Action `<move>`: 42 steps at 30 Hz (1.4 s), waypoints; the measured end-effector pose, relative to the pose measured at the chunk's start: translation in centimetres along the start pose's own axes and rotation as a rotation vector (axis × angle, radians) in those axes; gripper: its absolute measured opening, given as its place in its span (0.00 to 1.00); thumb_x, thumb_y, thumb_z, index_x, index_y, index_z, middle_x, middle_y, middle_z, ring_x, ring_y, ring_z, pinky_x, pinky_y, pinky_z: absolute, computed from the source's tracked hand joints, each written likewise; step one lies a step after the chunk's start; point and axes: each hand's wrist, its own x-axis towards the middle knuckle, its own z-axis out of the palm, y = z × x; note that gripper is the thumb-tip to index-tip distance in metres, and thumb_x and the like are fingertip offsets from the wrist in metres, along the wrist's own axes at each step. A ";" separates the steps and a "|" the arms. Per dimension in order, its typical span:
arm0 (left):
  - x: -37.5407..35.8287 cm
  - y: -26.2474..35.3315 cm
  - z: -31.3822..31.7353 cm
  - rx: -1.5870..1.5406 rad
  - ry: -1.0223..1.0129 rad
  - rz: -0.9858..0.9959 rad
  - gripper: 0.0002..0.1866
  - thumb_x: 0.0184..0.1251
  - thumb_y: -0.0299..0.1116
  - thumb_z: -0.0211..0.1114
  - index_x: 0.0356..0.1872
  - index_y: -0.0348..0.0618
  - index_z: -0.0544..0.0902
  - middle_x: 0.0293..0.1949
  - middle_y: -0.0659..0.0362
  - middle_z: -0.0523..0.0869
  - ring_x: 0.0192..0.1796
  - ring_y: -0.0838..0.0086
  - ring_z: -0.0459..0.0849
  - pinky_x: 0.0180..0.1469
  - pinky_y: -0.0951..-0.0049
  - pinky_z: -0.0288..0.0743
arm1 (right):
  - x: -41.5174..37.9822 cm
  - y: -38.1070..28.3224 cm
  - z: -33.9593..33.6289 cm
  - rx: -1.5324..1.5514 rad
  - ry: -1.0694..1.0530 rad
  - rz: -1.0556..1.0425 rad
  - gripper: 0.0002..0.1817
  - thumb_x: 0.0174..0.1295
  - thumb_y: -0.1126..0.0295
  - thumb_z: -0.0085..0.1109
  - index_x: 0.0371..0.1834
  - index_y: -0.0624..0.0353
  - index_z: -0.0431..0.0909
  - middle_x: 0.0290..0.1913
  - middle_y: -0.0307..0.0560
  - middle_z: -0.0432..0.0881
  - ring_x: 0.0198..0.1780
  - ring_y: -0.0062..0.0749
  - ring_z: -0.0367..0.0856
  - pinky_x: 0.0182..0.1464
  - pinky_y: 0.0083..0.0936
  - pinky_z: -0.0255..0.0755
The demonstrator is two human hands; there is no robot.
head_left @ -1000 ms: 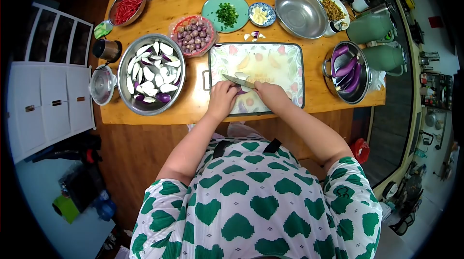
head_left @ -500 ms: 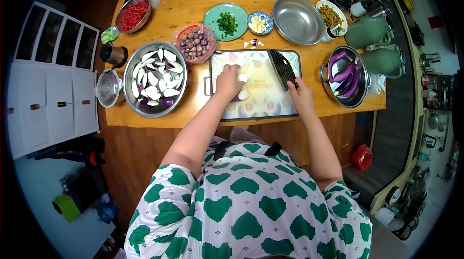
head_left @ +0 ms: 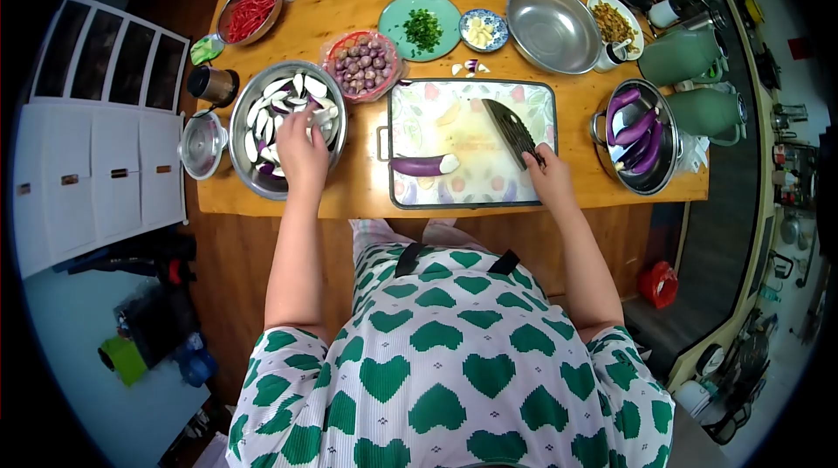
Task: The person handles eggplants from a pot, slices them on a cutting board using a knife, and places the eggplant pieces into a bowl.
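My left hand [head_left: 302,147] is over the large steel bowl [head_left: 247,173] of cut eggplant pieces [head_left: 262,123]; its fingers reach in among the pieces, and whether they hold one is hard to see. My right hand [head_left: 549,173] grips a dark knife [head_left: 509,129], whose blade lies over the right part of the cutting board [head_left: 454,197]. On the board's lower left rests a length of purple eggplant [head_left: 421,166] with a pale cut end to the right. A steel pot [head_left: 674,154] with whole eggplants [head_left: 644,132] stands to the right of the board.
Behind the board are a red basket of shallots [head_left: 362,66], a green plate of chopped greens [head_left: 422,30], a small garlic dish [head_left: 483,30] and an empty steel bowl [head_left: 552,27]. Red chilies [head_left: 251,14] sit back left, green jugs [head_left: 711,112] at the right.
My left hand has moved left from the board to the bowl of cut eggplant. The eggplant length on the board is now uncovered. My right hand still holds the knife.
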 end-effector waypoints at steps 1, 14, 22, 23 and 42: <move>-0.4 0.7 -0.4 0.228 0.133 0.083 0.18 0.66 0.23 0.68 0.57 0.43 0.85 0.50 0.48 0.86 0.54 0.49 0.82 0.61 0.52 0.75 | 0.0 -0.6 0.1 -0.022 -0.023 -0.010 0.14 0.74 0.63 0.66 0.39 0.62 0.76 0.24 0.60 0.78 0.26 0.55 0.78 0.31 0.41 0.71; -12.2 7.9 11.7 -0.476 -0.285 0.271 0.14 0.61 0.29 0.77 0.47 0.42 0.88 0.50 0.53 0.84 0.54 0.52 0.81 0.58 0.56 0.77 | -1.4 -5.8 0.5 -0.493 -0.433 -0.330 0.12 0.78 0.60 0.55 0.43 0.58 0.76 0.35 0.59 0.87 0.40 0.61 0.86 0.42 0.51 0.79; -12.9 7.7 12.9 -0.524 -0.252 0.233 0.13 0.61 0.28 0.77 0.46 0.42 0.88 0.48 0.53 0.84 0.54 0.52 0.81 0.58 0.56 0.76 | 0.3 -7.1 0.4 -0.546 -0.540 -0.315 0.12 0.78 0.61 0.55 0.45 0.59 0.79 0.35 0.60 0.87 0.41 0.61 0.87 0.45 0.50 0.80; -12.9 7.6 12.9 -0.524 -0.256 0.232 0.13 0.61 0.28 0.77 0.46 0.42 0.88 0.48 0.53 0.84 0.54 0.52 0.81 0.58 0.56 0.76 | 0.7 -6.7 1.4 -0.557 -0.538 -0.324 0.12 0.78 0.61 0.55 0.45 0.59 0.79 0.34 0.60 0.87 0.41 0.61 0.87 0.46 0.50 0.80; -10.9 7.0 10.8 -0.293 -0.450 0.432 0.17 0.64 0.33 0.74 0.54 0.47 0.85 0.54 0.59 0.84 0.58 0.59 0.81 0.61 0.58 0.74 | 2.6 -3.4 3.2 -0.343 -0.386 -0.247 0.14 0.75 0.59 0.60 0.42 0.60 0.82 0.37 0.61 0.87 0.43 0.62 0.86 0.47 0.48 0.79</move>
